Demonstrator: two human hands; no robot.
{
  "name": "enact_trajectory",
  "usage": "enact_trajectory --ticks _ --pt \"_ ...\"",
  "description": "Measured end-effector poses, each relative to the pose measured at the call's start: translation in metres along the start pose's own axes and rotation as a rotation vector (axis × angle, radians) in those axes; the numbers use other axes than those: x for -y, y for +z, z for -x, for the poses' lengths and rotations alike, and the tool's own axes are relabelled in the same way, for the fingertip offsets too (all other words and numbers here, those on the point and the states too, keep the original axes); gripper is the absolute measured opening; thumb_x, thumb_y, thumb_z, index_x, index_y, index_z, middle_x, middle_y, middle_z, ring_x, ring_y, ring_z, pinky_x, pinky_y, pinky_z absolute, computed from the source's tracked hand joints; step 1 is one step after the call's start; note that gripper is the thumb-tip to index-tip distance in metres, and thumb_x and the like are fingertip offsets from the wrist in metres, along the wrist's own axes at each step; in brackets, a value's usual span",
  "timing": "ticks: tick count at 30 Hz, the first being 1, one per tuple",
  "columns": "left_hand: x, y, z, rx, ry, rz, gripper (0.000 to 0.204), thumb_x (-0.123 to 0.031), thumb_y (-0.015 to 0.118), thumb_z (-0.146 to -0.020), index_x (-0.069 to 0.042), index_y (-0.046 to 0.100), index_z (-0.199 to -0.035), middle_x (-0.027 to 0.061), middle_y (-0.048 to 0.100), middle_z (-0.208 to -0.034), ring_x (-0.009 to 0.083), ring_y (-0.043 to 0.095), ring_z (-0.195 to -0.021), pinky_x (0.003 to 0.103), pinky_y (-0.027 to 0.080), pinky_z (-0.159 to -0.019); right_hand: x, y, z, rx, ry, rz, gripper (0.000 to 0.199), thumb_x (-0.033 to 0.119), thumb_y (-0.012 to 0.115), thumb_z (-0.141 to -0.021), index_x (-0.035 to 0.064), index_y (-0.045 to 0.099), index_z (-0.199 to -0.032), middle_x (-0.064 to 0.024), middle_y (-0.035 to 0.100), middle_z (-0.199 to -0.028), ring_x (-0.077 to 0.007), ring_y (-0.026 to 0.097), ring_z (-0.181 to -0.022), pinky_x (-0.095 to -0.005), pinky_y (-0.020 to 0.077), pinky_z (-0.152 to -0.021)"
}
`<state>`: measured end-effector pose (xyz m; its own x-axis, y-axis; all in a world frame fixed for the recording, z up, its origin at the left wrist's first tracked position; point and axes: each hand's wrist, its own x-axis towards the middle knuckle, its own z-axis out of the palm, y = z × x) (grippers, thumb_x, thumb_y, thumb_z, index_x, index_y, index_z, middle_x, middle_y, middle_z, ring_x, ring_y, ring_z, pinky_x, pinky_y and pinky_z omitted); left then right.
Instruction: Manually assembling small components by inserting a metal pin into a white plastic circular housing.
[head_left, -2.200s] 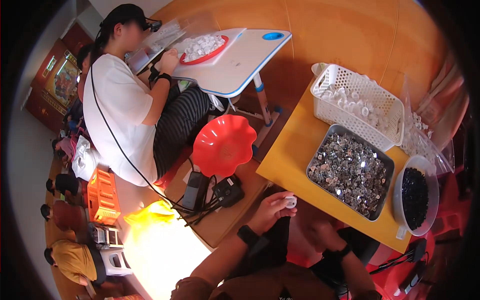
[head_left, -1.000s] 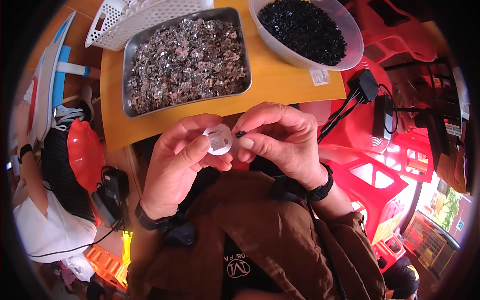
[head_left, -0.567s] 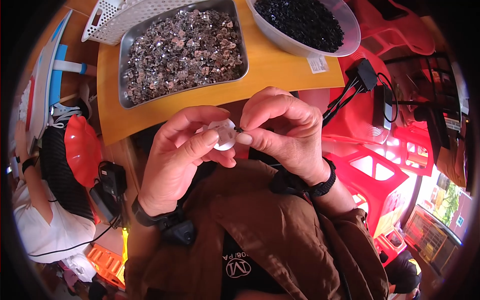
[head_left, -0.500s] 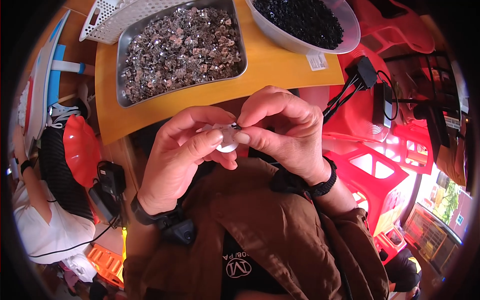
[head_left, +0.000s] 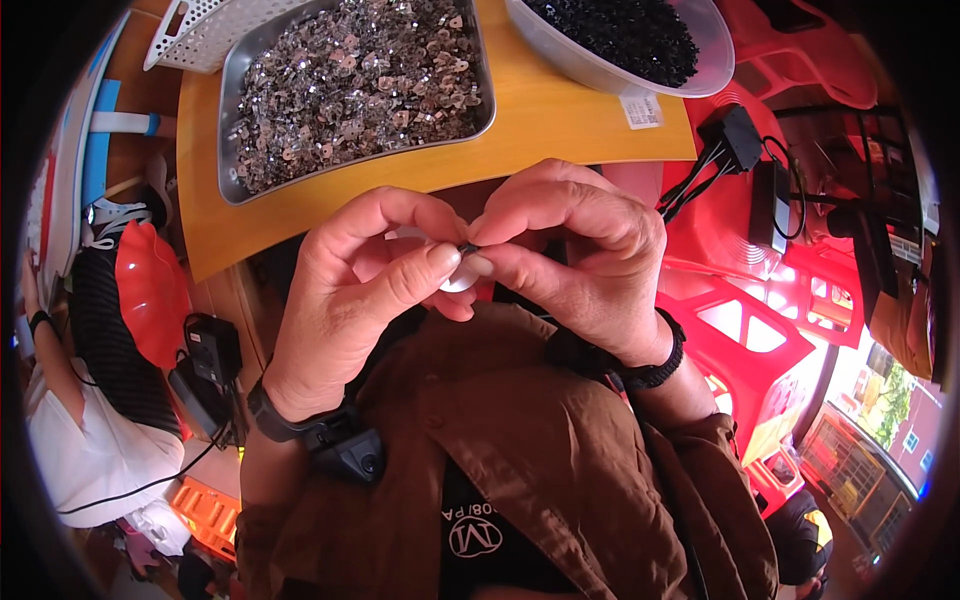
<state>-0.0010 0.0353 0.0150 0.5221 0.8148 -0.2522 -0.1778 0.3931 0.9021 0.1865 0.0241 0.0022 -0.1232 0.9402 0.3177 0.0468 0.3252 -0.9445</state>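
Observation:
My left hand [head_left: 360,285] is closed around a small white round plastic part [head_left: 459,282], thumb and fingertips at its edge. Most of the part is covered by fingers. Meeting it from the other side, my right hand [head_left: 590,255] pinches a tiny dark piece [head_left: 467,247] between thumb and forefinger, right against the white part. Whether the dark piece sits in the white part or only touches it, I cannot tell. Both hands are over my lap, just short of the yellow table [head_left: 560,135].
On the table stand a metal tray [head_left: 490,70] of small metal clips, a clear bowl [head_left: 715,55] of small black pieces and a white perforated basket [head_left: 190,40]. Red plastic stools [head_left: 750,340] and black adapters with cables [head_left: 733,140] are at right. A person in white [head_left: 110,440] is at left.
My fingertips have drawn closer together, and less of the white part shows. My right hand sits a little farther right, and the view has shifted slightly.

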Motion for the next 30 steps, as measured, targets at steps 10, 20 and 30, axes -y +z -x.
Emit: enact_trajectory --ticks 10,20,30 --pt "0.002 0.002 -0.001 -0.056 0.017 0.059 0.016 -0.009 0.056 -0.090 0.002 0.053 -0.102 0.0110 0.065 -0.087 0.0174 0.065 -0.078 0.028 0.055 -0.070 -0.002 0.005 -0.001 -0.035 0.031 0.032 0.015 -0.002 0.074 -0.067 0.0041 0.068 -0.080 -0.0044 0.062 -0.076 -0.0099 0.060 -0.064 -0.0204 0.0457 -0.051" --pt "0.008 -0.002 -0.002 -0.061 -0.018 0.012 0.019 -0.014 0.053 -0.092 -0.001 0.052 -0.105 0.0101 0.060 -0.099 0.0155 0.062 -0.084 0.034 0.057 -0.071 0.003 0.011 -0.002 -0.024 0.014 0.204 0.017 -0.004 0.072 -0.068 0.0025 0.068 -0.083 -0.0056 0.064 -0.078 -0.0119 0.061 -0.067 -0.0216 0.0480 -0.055" --pt "0.010 -0.001 -0.001 -0.095 0.102 0.174 0.012 -0.009 0.054 -0.091 0.000 0.052 -0.098 0.0102 0.058 -0.104 0.0199 0.063 -0.091 0.037 0.057 -0.075 -0.001 0.008 -0.004 0.012 0.010 0.177 0.014 -0.001 0.072 -0.071 0.0006 0.067 -0.085 -0.0054 0.064 -0.078 -0.0108 0.061 -0.068 -0.0218 0.0465 -0.057"
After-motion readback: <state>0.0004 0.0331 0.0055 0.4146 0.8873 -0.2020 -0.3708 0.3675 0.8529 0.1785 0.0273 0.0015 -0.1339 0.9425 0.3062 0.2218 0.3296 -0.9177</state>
